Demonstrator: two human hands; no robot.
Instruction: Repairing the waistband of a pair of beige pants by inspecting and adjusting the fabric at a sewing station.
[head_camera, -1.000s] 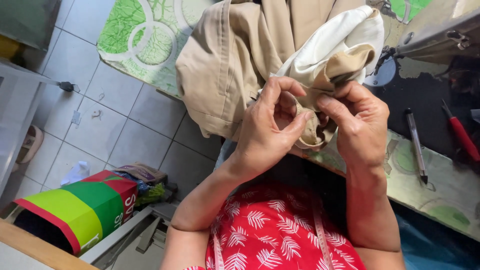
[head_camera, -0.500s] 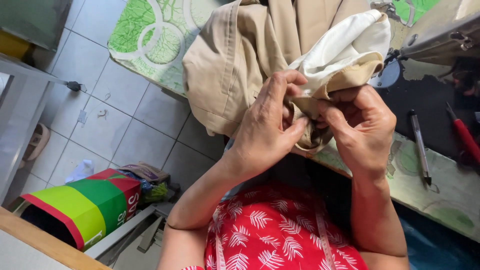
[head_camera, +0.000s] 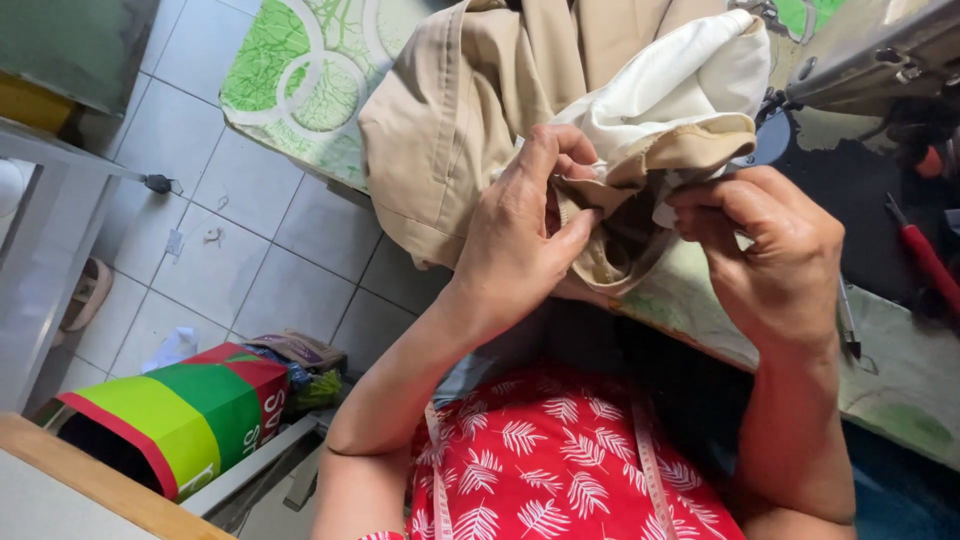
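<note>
Left hand (head_camera: 520, 240) pinching the khaki garment (head_camera: 470, 130) at its opening, right hand (head_camera: 775, 255) gripping the opposite edge (white lining (head_camera: 680, 80) exposed), red-handled tool (head_camera: 925, 260) nearby on table (head_camera: 900, 370).

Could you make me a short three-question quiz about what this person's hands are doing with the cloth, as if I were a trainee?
1. True or false: both hands grip the beige garment.
2. Which tool lies on the table to the right? A) red-handled tool B) hammer C) ruler
3. What stands on the tiled floor at lower left?

Key
1. True: the left hand and right hand both pinch the garment's folded edge beside its white lining.
2. A
3. A box striped red and green.
</note>
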